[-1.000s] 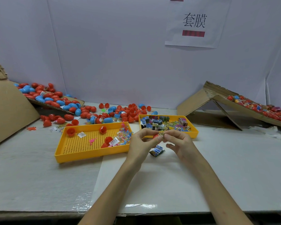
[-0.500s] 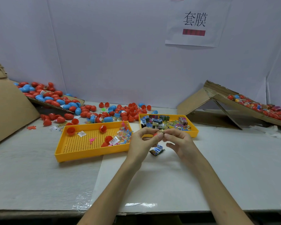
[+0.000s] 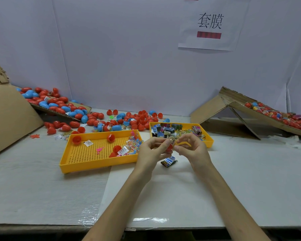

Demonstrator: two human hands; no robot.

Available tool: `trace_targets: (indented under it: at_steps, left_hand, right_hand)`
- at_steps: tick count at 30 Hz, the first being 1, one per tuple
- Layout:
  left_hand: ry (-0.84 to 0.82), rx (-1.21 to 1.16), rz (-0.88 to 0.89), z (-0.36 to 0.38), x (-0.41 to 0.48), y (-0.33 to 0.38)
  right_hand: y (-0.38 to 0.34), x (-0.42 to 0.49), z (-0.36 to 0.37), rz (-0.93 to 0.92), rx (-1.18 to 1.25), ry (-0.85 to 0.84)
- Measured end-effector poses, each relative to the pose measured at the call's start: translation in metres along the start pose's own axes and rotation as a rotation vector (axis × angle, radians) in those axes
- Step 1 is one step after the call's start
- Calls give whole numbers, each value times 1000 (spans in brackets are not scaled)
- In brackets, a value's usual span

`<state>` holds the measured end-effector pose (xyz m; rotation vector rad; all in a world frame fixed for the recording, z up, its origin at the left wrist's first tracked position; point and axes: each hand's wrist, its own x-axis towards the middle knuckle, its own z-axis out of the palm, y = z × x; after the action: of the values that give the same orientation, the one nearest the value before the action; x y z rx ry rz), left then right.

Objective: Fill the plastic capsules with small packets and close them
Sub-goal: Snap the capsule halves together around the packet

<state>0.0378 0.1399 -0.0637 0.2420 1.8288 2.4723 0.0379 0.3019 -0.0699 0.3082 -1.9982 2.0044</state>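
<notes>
Red capsule half (image 3: 170, 147) is held up between both hands, just above the table (image 3: 250, 180) near its middle, in front of the right tray (image 3: 210, 142). The left hand (image 3: 150, 151) pinches it from the left with fingers curled round it, probably to keep the mouth facing the other hand for loading. The right hand (image 3: 194, 148) pinches a small packet (image 3: 171, 141) at the capsule's top edge, thumb and forefinger pressed on it. I can't tell if the packet is partly inside, because fingers hide the joint. This looks like the stuffing step, with closing not yet done, and I see no second half in either hand. A loose packet (image 3: 169, 161) lies on the table just near of the hands, likely a spare kept within reach. The right tray holds a heap of packets right behind the right hand, so the reach is short. The left tray (image 3: 97, 167), perforated, sits just left of the left hand and holds a few red halves, clear toy bags and white slips. At far left a capsule pile (image 3: 59, 106), red and blue, spills off cardboard onto the table and is probably the supply. At far right a cardboard ramp (image 3: 241, 108) carries more red pieces, possibly finished ones.
</notes>
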Motion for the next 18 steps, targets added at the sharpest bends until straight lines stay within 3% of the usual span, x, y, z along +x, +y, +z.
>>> trace_targets:
  at_steps: [7, 11, 18]
  left_hand:
    - [-9, -182, -34, -4, -2, 2]
    - [-28, -330, -96, -7, -2, 5]
    - [-84, -304, -131, -7, -1, 3]
  right_hand:
    - [5, -12, 22, -297, -351, 206]
    - [7, -18, 33, -469, -471, 240]
    - [11, -20, 33, -594, -611, 316]
